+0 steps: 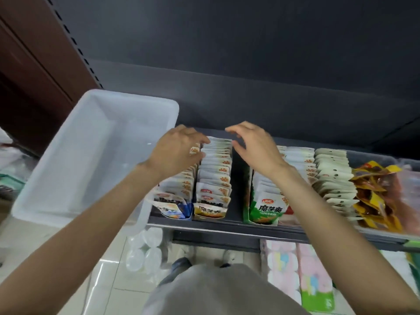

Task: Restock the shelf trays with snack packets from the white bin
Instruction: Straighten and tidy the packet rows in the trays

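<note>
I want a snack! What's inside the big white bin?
No snacks show inside the white bin: just its bare bottom and walls. The left hand and arm cover its near right corner, so that part stays unseen.

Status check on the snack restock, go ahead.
Left hand touching packets in a tray. Right hand open above, holding nothing. White bin looks empty. Nothing blocking.
</note>
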Demonstrator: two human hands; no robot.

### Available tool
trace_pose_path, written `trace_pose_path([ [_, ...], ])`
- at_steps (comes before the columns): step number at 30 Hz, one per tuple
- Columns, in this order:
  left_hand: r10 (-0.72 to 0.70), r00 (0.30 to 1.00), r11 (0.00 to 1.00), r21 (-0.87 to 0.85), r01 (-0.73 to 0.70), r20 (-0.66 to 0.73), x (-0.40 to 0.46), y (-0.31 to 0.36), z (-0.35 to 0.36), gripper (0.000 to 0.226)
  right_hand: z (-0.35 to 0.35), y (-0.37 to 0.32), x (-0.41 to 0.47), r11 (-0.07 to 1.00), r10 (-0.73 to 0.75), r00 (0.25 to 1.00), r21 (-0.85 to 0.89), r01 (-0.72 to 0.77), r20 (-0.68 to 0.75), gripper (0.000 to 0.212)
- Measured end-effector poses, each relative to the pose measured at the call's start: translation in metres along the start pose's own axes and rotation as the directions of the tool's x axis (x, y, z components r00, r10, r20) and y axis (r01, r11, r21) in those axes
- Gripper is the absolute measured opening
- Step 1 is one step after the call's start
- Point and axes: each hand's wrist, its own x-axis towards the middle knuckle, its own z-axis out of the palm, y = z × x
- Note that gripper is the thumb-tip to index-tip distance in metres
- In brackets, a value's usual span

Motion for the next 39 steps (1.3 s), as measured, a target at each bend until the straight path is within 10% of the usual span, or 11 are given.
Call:
trace_pose_path([
  [12,0.225,0.968,0.961,-0.189,-0.201,0.114,0.026,-0.026,0.016,0.014,0.006,-0.007,0.016,0.978,0.196,0.976,0.052,-0.201,0.089,0.015],
  [24,0.344,0.938,0.939,-0.013,-0.344,0.033,0.025,-0.025,0.021,0.020,-0.004,-0.007,0.039,0.964,0.221,0.917,0.068,-0.257,0.332,0.008],
  [39,0.304,0.946,0.951,0.098,-0.294,-0.111,0.023,-0.017,0.028,0.011,0.008,-0.023,0.010,0.941,0.044,0.998,-0.337,-0.029,0.039,0.019],
])
